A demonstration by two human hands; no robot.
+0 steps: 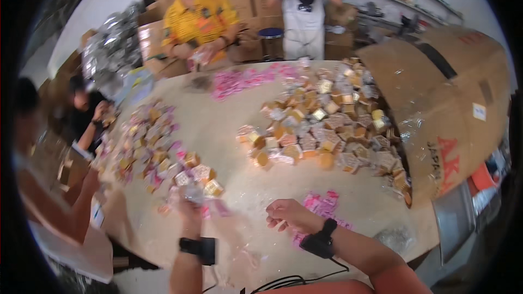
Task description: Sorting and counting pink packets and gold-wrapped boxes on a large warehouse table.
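My left hand [188,212], blurred, is closed around a small item in clear plastic wrap [192,192] at the near end of the left pile. This pile of small wrapped gold and white pieces [155,136] has pink bits among it. A blurred pink packet [219,208] lies just right of that hand. Over the near middle of the table, my right hand [294,215] has loosely curled fingers, slightly apart, with nothing visible in them. Small pink packets [321,207] lie scattered beside and behind its wrist. Black bands circle both my wrists.
A large cardboard box [436,92] lies on its side at right, beside a big heap of wrapped gold pieces [327,125]. More pink packets [245,80] spread along the table's [212,125] far edge. Co-workers stand at the far side and left. Cables hang near my lap.
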